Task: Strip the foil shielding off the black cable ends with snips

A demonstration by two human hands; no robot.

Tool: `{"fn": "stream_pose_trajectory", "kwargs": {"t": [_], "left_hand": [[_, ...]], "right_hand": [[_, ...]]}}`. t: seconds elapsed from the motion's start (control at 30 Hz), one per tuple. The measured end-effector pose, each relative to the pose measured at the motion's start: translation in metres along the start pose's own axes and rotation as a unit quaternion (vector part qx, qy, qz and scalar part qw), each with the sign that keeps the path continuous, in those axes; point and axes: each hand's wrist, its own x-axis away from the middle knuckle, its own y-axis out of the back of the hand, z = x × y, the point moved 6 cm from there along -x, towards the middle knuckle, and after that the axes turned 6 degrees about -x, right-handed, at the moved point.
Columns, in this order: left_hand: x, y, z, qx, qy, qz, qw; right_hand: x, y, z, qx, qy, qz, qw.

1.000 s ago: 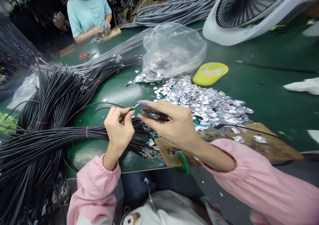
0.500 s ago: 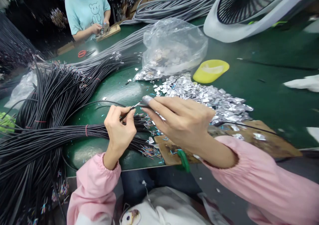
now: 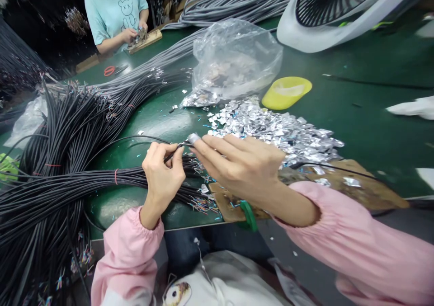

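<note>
Near the middle of the view, my left hand (image 3: 163,168) pinches a black cable (image 3: 174,153) between thumb and forefinger. Thin light wires show at the cable's end. My right hand (image 3: 237,163) is just to the right, its thumb and fingers closed round the end of the cable; a grey covering is on one fingertip. What exactly lies between these fingers is partly hidden. Below the hands lies a bundle of black cables (image 3: 129,176), tied with a red band, with coloured wire ends at its right. Silver foil pieces (image 3: 271,127) are heaped behind my right hand.
A wooden board (image 3: 359,188) and a green-handled item (image 3: 249,215) lie at the table's front edge. Farther back are a clear plastic bag (image 3: 237,53), a yellow tray (image 3: 287,92), a white fan (image 3: 291,30), red scissors (image 3: 109,71) and a person (image 3: 117,16) in light blue.
My right hand has shifted slightly left, closer to my left hand, and its fingers lie flatter and straighter. My left hand keeps its pinch on the cable. The view has tilted slightly.
</note>
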Motion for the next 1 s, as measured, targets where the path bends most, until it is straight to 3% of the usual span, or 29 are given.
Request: {"fn": "stream_pose_trajectory", "kwargs": {"t": [0.1, 0.2, 0.3, 0.4, 0.5, 0.7, 0.87, 1.0], "left_hand": [[0.000, -0.003, 0.000, -0.009, -0.006, 0.014, 1.000], [-0.001, -0.006, 0.002, -0.007, -0.005, 0.044, 0.999], [-0.004, -0.005, 0.006, 0.011, 0.011, 0.080, 0.997], [-0.007, -0.006, 0.010, 0.047, 0.026, 0.138, 0.989], [-0.007, -0.008, 0.013, 0.092, 0.042, 0.195, 0.976], [-0.004, -0.018, 0.021, 0.193, 0.117, 0.297, 0.928], [-0.006, -0.020, 0.025, 0.276, 0.178, 0.321, 0.888], [-0.007, -0.021, 0.026, 0.298, 0.203, 0.318, 0.877]], "right_hand": [[0.002, -0.008, 0.001, 0.002, 0.003, 0.058, 0.998], [0.005, -0.019, -0.007, -0.037, -0.052, 0.118, 0.991], [0.005, -0.020, -0.027, -0.146, -0.177, 0.075, 0.970], [0.005, -0.021, -0.038, -0.341, -0.249, 0.019, 0.906], [0.005, -0.025, -0.034, -0.446, -0.239, 0.019, 0.863], [0.010, -0.029, -0.024, -0.427, -0.201, -0.004, 0.881], [0.008, -0.036, -0.024, -0.467, -0.227, -0.021, 0.854], [0.009, -0.040, -0.025, -0.475, -0.261, -0.030, 0.840]]}}
